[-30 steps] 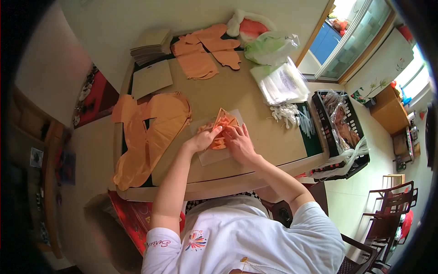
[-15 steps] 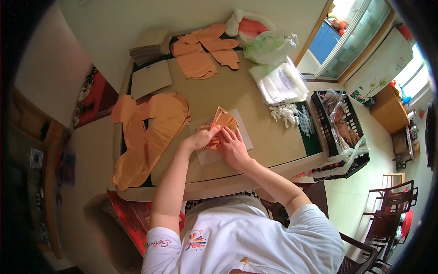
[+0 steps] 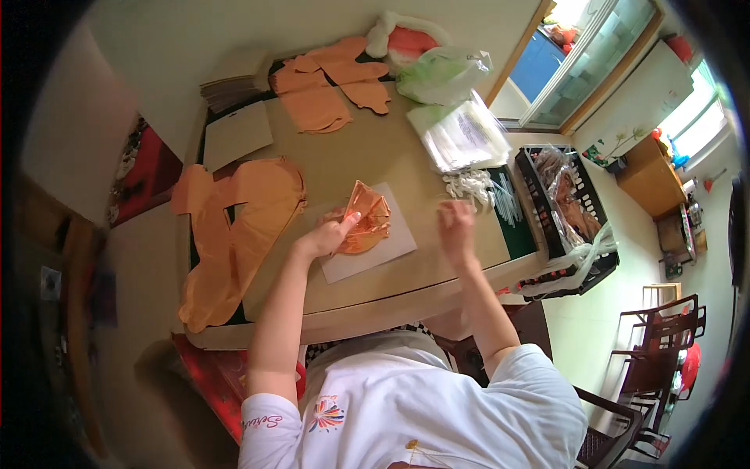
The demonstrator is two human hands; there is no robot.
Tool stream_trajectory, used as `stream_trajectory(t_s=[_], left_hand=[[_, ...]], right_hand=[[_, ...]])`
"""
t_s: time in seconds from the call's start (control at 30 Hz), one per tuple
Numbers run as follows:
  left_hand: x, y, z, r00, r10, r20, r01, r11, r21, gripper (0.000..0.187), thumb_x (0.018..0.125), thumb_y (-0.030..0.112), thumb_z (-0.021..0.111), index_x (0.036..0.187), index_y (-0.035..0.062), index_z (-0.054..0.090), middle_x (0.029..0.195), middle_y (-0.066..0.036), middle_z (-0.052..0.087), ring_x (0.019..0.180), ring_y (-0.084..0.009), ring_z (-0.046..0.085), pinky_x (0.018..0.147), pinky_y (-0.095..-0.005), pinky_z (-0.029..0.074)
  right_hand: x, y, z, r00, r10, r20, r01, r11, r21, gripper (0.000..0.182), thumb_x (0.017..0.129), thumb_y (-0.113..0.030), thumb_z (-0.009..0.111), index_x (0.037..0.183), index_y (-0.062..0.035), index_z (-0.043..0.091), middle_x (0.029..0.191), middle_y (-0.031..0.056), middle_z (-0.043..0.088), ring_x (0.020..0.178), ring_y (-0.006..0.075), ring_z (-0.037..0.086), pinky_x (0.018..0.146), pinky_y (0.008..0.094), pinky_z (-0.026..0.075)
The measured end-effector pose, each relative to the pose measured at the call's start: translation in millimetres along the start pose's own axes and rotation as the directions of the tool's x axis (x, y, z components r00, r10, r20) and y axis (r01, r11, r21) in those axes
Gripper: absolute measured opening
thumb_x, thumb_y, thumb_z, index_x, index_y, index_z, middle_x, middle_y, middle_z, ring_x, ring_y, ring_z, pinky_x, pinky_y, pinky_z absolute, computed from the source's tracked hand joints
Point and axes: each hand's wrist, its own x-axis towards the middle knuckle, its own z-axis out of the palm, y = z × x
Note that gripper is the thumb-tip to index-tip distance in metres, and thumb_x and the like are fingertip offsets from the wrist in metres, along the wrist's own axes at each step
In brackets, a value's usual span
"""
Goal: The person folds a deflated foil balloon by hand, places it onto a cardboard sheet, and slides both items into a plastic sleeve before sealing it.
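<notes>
Head camera view: an orange foil bundle [image 3: 369, 223] is gripped by the left hand [image 3: 322, 237], its thumb laid over the near side and its fingers closed on the folds. The fingertips beneath are hidden by the foil, and how many layers are held cannot be made out. The bundle is held over a white sheet [image 3: 397, 248], set toward the near edge of the brown surface [image 3: 328, 168] and partly covered by bundle and hand.

The right hand [image 3: 457, 227] is caught well apart from the bundle, near a heap of white strings [image 3: 469, 186] toward the right edge. Its fingers appear curled but are blurred; whether anything is pinched between them cannot be told. Clear sticks [image 3: 508, 200] are seen just beside the strings, and plastic sleeves [image 3: 461, 137] are piled beyond, their print too small to be read.

Flat orange foil [image 3: 266, 199] is spread along the left edge, and more orange pieces [image 3: 312, 98] are laid by the far edge. At the right edge, a black crate [image 3: 526, 173] is filled with plastic-wrapped contents, partly obscured by glare and a draped clear bag [image 3: 590, 254].
</notes>
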Motion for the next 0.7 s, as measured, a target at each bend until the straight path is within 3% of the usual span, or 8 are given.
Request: stream_trajectory(t_s=[0.1, 0.2, 0.3, 0.37, 0.47, 0.53, 0.57, 0.7], left_hand=[[1.7, -4.5, 0.7, 1.000, -0.027, 0.006, 0.027, 0.999, -0.019, 0.056, 0.100, 0.047, 0.034, 0.131, 0.0030, 0.051, 0.135, -0.016, 0.050, 0.128, -0.0275, 0.042, 0.107, -0.0322, 0.031], [-2.7, 7.2, -2.9, 1.000, -0.001, -0.020, -0.001, 0.997, -0.079, 0.052, 0.101, 0.040, 0.039, 0.128, -0.0032, 0.050, 0.126, -0.011, 0.056, 0.116, -0.0182, 0.049, 0.101, -0.0301, 0.038], [11.5, -22.4, 5.4, 0.994, 0.050, -0.092, -0.049, 0.999, 0.016, 0.052, 0.102, 0.039, 0.039, 0.129, -0.0038, 0.049, 0.125, -0.011, 0.056, 0.117, -0.0184, 0.048, 0.102, -0.0304, 0.038], [8.8, -14.5, 3.4, 0.995, 0.037, -0.088, -0.031, 0.997, 0.078, 0.052, 0.102, 0.038, 0.039, 0.131, -0.0040, 0.048, 0.126, -0.011, 0.057, 0.118, -0.0186, 0.049, 0.103, -0.0305, 0.037], [9.1, -14.4, -2.8, 0.988, 0.035, 0.150, -0.011, 0.987, -0.158, 0.062, 0.100, 0.050, 0.025, 0.134, 0.0056, 0.051, 0.149, -0.019, 0.034, 0.139, -0.0307, 0.028, 0.115, -0.0378, 0.015], [14.6, -25.6, 1.6, 0.996, 0.029, 0.089, -0.019, 0.994, -0.111, 0.060, 0.101, 0.049, 0.025, 0.135, 0.0071, 0.050, 0.150, -0.018, 0.033, 0.140, -0.0303, 0.028, 0.115, -0.0375, 0.015], [17.2, -31.7, 2.9, 0.997, 0.022, 0.074, -0.015, 0.996, -0.086, 0.059, 0.101, 0.049, 0.026, 0.135, 0.0080, 0.050, 0.150, -0.018, 0.033, 0.140, -0.0300, 0.028, 0.115, -0.0372, 0.016], [7.8, -15.1, -0.6, 0.994, -0.006, 0.105, 0.010, 0.999, -0.043, 0.057, 0.100, 0.051, 0.027, 0.137, 0.0136, 0.049, 0.151, -0.016, 0.032, 0.141, -0.0299, 0.026, 0.115, -0.0385, 0.014]], right_hand=[[12.1, 39.2, -31.4, 0.975, 0.159, -0.157, -0.199, 0.937, -0.287, 0.010, 0.080, -0.010, 0.066, 0.087, -0.0051, 0.061, 0.091, 0.0136, 0.060, 0.088, 0.0317, 0.057, 0.078, 0.0417, 0.047], [10.0, 49.2, -31.3, 0.987, 0.149, -0.051, -0.157, 0.964, -0.213, 0.008, 0.080, -0.010, 0.068, 0.083, -0.0058, 0.062, 0.087, 0.0122, 0.060, 0.081, 0.0297, 0.059, 0.073, 0.0413, 0.048], [-4.5, 22.5, 15.4, 0.969, 0.104, 0.225, -0.198, 0.869, 0.454, 0.008, 0.077, -0.009, 0.071, 0.081, -0.0077, 0.064, 0.082, 0.0093, 0.058, 0.079, 0.0290, 0.059, 0.071, 0.0402, 0.049], [2.2, -57.5, 6.9, 0.932, -0.248, 0.265, 0.218, 0.966, 0.138, 0.005, 0.080, -0.007, 0.068, 0.082, -0.0058, 0.064, 0.083, 0.0077, 0.059, 0.079, 0.0262, 0.059, 0.071, 0.0380, 0.049], [-0.8, -84.2, 42.9, 0.923, -0.297, 0.243, 0.278, 0.954, 0.112, 0.009, 0.082, -0.011, 0.066, 0.089, -0.0072, 0.062, 0.089, 0.0083, 0.057, 0.089, 0.0284, 0.057, 0.079, 0.0396, 0.045], [-1.6, -97.2, 52.2, 0.941, -0.282, 0.189, 0.278, 0.959, 0.045, 0.011, 0.083, -0.011, 0.064, 0.092, -0.0069, 0.060, 0.090, 0.0093, 0.057, 0.091, 0.0282, 0.055, 0.079, 0.0397, 0.043], [-7.6, -97.8, 47.9, 0.904, -0.227, 0.363, 0.230, 0.973, 0.037, 0.016, 0.083, -0.009, 0.063, 0.099, -0.0046, 0.061, 0.100, 0.0097, 0.059, 0.100, 0.0271, 0.055, 0.089, 0.0411, 0.043], [-34.0, -91.0, 51.9, 0.832, -0.449, 0.327, 0.436, 0.892, 0.116, 0.026, 0.088, -0.011, 0.058, 0.113, -0.0060, 0.063, 0.119, 0.0092, 0.059, 0.119, 0.0270, 0.051, 0.112, 0.0475, 0.028]])
